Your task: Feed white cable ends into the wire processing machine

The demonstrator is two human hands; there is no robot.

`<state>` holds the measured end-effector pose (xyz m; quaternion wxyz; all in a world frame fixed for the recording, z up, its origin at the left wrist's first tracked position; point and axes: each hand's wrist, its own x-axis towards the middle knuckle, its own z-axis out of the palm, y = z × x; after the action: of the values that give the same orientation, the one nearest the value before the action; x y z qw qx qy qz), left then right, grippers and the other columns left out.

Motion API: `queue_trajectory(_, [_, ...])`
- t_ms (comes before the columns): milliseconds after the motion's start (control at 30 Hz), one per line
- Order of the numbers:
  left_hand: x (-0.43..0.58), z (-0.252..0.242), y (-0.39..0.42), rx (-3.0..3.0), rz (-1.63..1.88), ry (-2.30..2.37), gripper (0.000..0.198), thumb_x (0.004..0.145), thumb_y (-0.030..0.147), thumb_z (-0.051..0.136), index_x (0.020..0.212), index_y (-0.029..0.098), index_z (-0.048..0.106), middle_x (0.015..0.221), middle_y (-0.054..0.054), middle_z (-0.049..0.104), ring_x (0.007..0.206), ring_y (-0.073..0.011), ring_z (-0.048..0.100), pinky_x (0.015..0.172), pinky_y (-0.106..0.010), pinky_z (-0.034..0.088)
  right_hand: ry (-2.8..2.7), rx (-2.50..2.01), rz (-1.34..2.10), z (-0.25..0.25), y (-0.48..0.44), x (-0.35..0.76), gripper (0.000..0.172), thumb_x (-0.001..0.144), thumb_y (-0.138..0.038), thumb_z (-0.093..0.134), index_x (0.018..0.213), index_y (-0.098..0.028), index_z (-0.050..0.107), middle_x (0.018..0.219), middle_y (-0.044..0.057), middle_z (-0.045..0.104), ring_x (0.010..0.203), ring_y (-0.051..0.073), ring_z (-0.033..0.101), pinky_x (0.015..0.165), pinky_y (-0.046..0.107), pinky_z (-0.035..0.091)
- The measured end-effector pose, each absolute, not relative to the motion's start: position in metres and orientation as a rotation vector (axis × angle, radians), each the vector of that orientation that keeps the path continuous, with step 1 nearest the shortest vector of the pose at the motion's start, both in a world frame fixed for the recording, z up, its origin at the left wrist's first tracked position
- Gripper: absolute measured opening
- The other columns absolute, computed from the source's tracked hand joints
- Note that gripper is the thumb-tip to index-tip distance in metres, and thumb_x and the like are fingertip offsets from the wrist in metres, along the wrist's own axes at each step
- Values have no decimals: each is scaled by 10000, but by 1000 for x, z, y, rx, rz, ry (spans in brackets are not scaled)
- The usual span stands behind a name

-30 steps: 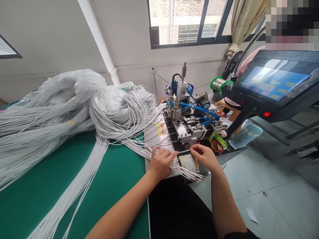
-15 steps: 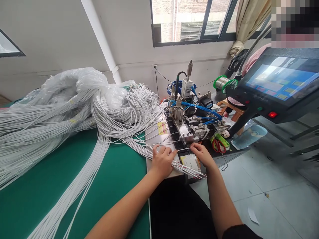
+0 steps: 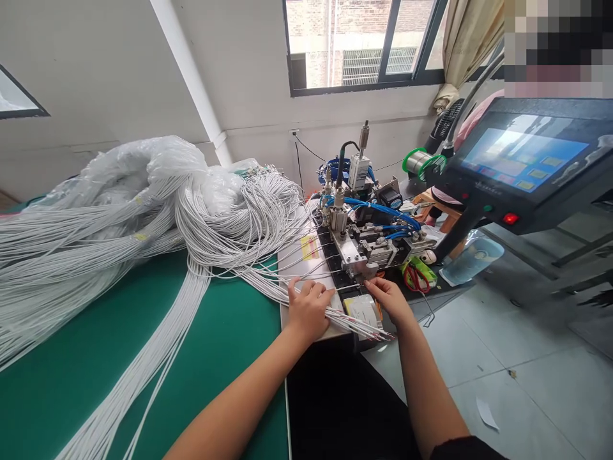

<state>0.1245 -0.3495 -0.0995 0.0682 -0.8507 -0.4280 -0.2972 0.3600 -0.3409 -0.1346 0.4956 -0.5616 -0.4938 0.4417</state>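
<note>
My left hand point(image 3: 309, 310) is curled over a bundle of thin white cables point(image 3: 360, 325), near the right edge of the table. Their loose ends, some with reddish tips, stick out beyond it to the right. My right hand point(image 3: 390, 299) has thumb and forefinger pinched at the end of a single white cable point(image 3: 348, 287), just in front of the metal head of a bench machine point(image 3: 353, 252). The fingertips partly hide that end. Below the machine's head, between my hands, sits a pale, taped block point(image 3: 364, 309).
A large heap of white cables point(image 3: 239, 236) with clear plastic covers the green table point(image 3: 211, 351). Blue air hoses run over the machine. A lit touchscreen point(image 3: 524, 156), a solder wire spool point(image 3: 423, 164) and red-handled scissors point(image 3: 416, 278) are at right. Another person sits behind the screen.
The camera view has shifted slightly, so the machine and screen appear a little further left. Both hands keep nearly the same places and grips.
</note>
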Motion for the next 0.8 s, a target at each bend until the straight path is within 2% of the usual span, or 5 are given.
queue_trajectory(100, [125, -99, -350, -2560, -887, -1316, 305, 802, 157, 550, 1067, 265, 655, 1071, -37, 690, 1040, -252, 565, 1060, -548, 158, -1303, -1450, 932, -117, -358, 374, 407, 769, -572, 627, 727, -167, 627, 680, 23, 574, 636, 152, 482, 587, 263, 387])
queue_trajectory(267, [125, -98, -350, -2538, -824, -1364, 398, 802, 176, 545, 1184, 268, 610, 1299, -50, 588, 1169, -282, 510, 1098, -573, 104, -1649, -1464, 1093, -72, -397, 392, 362, 846, -512, 585, 776, -168, 672, 715, 27, 606, 643, 146, 498, 584, 254, 388])
queue_trajectory(467, [125, -97, -351, -2526, -847, -1356, 346, 835, 182, 525, 1157, 269, 618, 1243, -58, 616, 1147, -271, 526, 1098, -578, 108, -1984, -1405, 1259, -53, -419, 390, 308, 809, -479, 646, 821, -175, 695, 707, 31, 632, 626, 155, 537, 564, 256, 415])
queue_trajectory(633, [124, -98, -350, -2535, -907, -1282, 282, 818, 158, 542, 1058, 264, 646, 1148, -40, 655, 1052, -245, 574, 1086, -565, 120, -1949, -1420, 1006, -54, -417, 389, 328, 871, -479, 558, 810, -184, 687, 758, 44, 650, 669, 166, 554, 597, 266, 425])
queue_trajectory(800, [122, -100, -348, -2641, -951, -1137, 314, 786, 92, 536, 1033, 249, 650, 993, -20, 690, 892, -179, 628, 1059, -482, 186, -1627, -1447, 831, -67, -401, 382, 328, 847, -498, 581, 785, -187, 665, 741, 40, 636, 635, 164, 533, 569, 267, 405])
